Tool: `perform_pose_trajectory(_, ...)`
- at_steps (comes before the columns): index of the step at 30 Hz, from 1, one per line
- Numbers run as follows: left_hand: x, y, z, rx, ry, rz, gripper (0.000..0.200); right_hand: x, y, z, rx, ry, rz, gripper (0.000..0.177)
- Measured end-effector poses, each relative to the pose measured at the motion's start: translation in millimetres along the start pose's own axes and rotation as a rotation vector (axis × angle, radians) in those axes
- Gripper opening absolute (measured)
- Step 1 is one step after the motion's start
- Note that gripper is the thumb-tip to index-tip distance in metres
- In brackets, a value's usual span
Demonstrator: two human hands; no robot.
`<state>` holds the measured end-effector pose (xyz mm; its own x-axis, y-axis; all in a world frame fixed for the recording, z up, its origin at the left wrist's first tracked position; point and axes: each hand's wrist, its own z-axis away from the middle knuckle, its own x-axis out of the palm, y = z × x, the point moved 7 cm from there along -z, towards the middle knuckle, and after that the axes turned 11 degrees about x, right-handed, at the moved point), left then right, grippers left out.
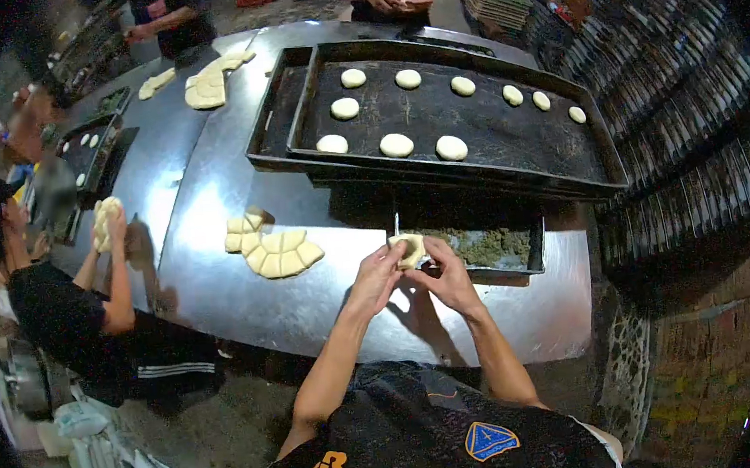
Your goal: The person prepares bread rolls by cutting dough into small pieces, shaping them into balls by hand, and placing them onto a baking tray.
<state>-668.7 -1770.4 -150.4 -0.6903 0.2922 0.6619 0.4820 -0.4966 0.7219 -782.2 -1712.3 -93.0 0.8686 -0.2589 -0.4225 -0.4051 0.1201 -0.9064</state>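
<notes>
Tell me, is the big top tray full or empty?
Partly filled: the top tray holds spaced-out pale dough rounds, with much of its dark surface bare between and beside them.

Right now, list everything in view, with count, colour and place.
Dough rounds: ten, cream, upper tray
Upper tray: one, black, on lower tray
Lower tray: one, black, table
Filling: one batch, greenish-brown, small tray
Cut dough: several pieces, cream, table's near and far parts
Table: one, silver, centre
Stacked trays: many, dark, right
Co-workers: at least three, dark clothes, left and far side
Held dough: one, cream, both hands
Left hand, right hand: bare, near edge
</notes>
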Motion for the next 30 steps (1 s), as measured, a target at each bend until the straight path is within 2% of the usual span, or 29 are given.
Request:
perform_pose_trajectory(2, -0.3, -1.8, 1.7, 0.023, -0.046, 0.011, 0.040, -0.5, -15.5, 0.4, -0.158, 0.106, 0.041, 0.043)
perform_pose_trajectory(3, -3.1, -0.8, 4.0, 0.013, -0.041, -0.062, 0.039, -1.3, -16.3, -1.9, -0.161, 0.096, 0.040, 0.043)
perform_pose_trajectory(5, -8.0, 3.6, 9.1, 0.033, -0.020, -0.190, 0.036, 3.9, -32.4, -0.2, -0.373, 0.070, 0.264, 0.037)
perform_pose_trajectory(6, -8.5, 5.4, 12.8, 0.033, -0.012, -0.190, 0.036, 5.8, -35.8, -0.6, -0.373, 0.063, 0.259, 0.037)
perform_pose_trajectory(7, -10.0, 12.1, 14.7, 0.080, 0.001, -0.381, 0.037, 5.7, -37.3, -4.2, -0.316, 0.033, 0.195, 0.035)
perform_pose_trajectory(8, -7.7, 24.2, 17.8, 0.127, 0.014, -0.574, 0.038, 5.7, -43.0, -7.4, -0.259, 0.004, 0.131, 0.033)
perform_pose_trajectory(9, 4.8, 46.5, 24.4, 0.199, -0.025, -0.956, 0.042, 1.2, -60.5, -6.6, -0.243, 0.117, 0.109, 0.027)
perform_pose_trajectory(10, -0.3, 44.3, 26.0, 0.203, -0.015, -0.955, 0.042, 3.0, -60.3, -7.5, -0.248, 0.109, 0.107, 0.027)
perform_pose_trajectory(12, 5.8, 48.7, 34.6, 0.523, -0.139, -1.090, 0.045, 11.8, -53.4, -12.6, -0.240, -0.005, 0.090, 0.024)
perform_pose_trajectory(13, -6.1, 36.4, 36.5, 0.353, -0.158, -0.650, 0.048, 13.6, -43.1, -16.8, -0.212, 0.004, 0.033, 0.022)
perform_pose_trajectory(14, -8.8, 42.8, 41.3, 0.355, -0.148, -0.653, 0.048, 14.4, -42.4, -15.7, -0.215, -0.005, 0.028, 0.022)
perform_pose_trajectory(16, -12.9, 55.9, 52.7, 0.202, -0.063, -0.231, 0.053, 19.6, -28.8, -18.6, -0.023, -0.063, -0.288, 0.020)
perform_pose_trajectory(17, -8.2, 59.9, 61.0, 0.155, -0.073, -0.124, 0.056, 18.9, -58.6, -8.4, 0.011, -0.102, -0.206, 0.022)
perform_pose_trajectory(18, -10.7, 53.2, 61.4, 0.107, -0.062, 0.074, 0.057, 26.4, -75.8, -2.2, -0.158, -0.112, -0.191, 0.025)
perform_pose_trajectory(20, -10.6, 59.2, 64.2, 0.198, -0.086, 0.036, 0.053, 31.0, -96.7, 5.7, -0.280, -0.069, -0.050, 0.027)
perform_pose_trajectory(23, -12.5, 70.1, 70.9, 0.201, -0.042, -0.104, 0.050, 39.0, -77.0, -6.9, -0.090, -0.190, -0.227, 0.023)
perform_pose_trajectory(24, -12.9, 72.5, 72.5, 0.205, -0.037, -0.105, 0.050, 41.0, -77.3, -8.0, -0.092, -0.196, -0.228, 0.023)
perform_pose_trajectory(26, -16.1, 78.7, 75.0, 0.236, 0.010, 0.125, 0.044, 43.4, -93.0, -7.3, -0.240, -0.168, -0.134, 0.022)
perform_pose_trajectory(27, -20.4, 80.0, 73.2, 0.304, 0.056, 0.175, 0.035, 43.9, -114.9, -1.5, -0.452, -0.077, 0.050, 0.024)
perform_pose_trajectory(28, -20.9, 77.7, 71.1, 0.308, 0.060, 0.169, 0.035, 40.6, -132.2, 6.4, -0.520, 0.032, 0.179, 0.025)
perform_pose_trajectory(30, -22.4, 87.1, 69.5, 0.430, 0.080, 0.001, 0.030, 48.8, -119.2, 1.6, -0.247, 0.002, -0.004, 0.020)
